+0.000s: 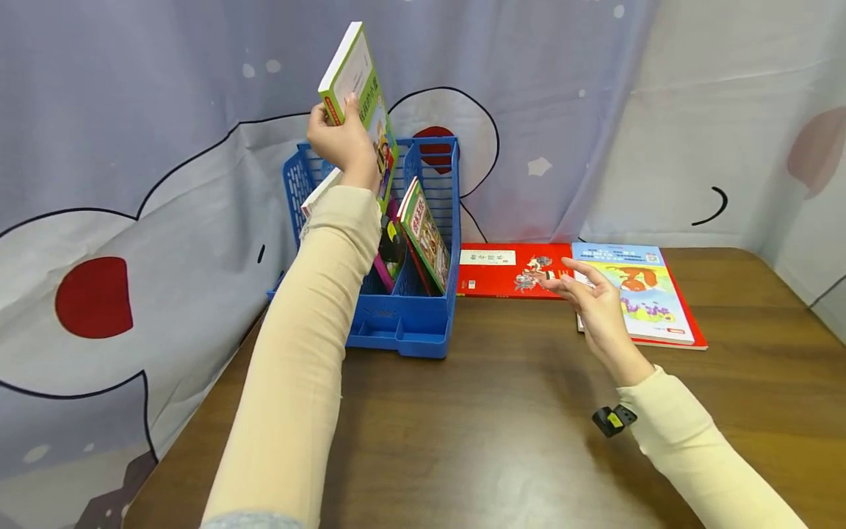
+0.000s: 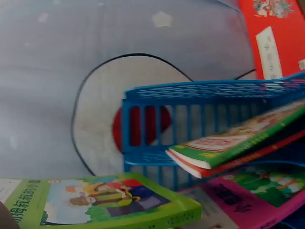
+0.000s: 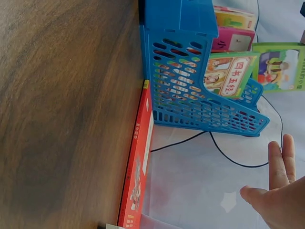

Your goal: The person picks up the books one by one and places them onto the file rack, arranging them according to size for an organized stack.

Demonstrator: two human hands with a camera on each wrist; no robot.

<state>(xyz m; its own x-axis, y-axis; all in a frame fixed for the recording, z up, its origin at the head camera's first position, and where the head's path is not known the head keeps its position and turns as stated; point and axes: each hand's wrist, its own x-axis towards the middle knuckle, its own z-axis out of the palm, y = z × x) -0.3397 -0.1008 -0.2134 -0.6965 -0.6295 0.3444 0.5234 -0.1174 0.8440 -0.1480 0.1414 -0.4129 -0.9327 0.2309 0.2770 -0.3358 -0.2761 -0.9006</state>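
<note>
My left hand [image 1: 342,139] grips a green-edged book [image 1: 377,121] by its upper end, thumb on the cover. The book is upright and slightly tilted, its lower end over the blue file rack [image 1: 416,327]. In the left wrist view its illustrated cover [image 2: 105,200] lies beside the rack's slatted back. A green-and-red book [image 1: 426,235] leans in the rack's right compartment, and a pink book [image 2: 248,195] stands left of it. My right hand [image 1: 598,305] hovers with fingers extended and nothing in them, in front of a light-blue picture book [image 1: 651,294].
A red book [image 1: 489,283] lies flat on the wooden table [image 1: 502,426], right of the rack. Another red book [image 1: 690,319] shows from under the light-blue one. A patterned curtain [image 1: 548,95] hangs close behind. Both wrists wear small black cameras, the right one [image 1: 615,419] visible below the hand.
</note>
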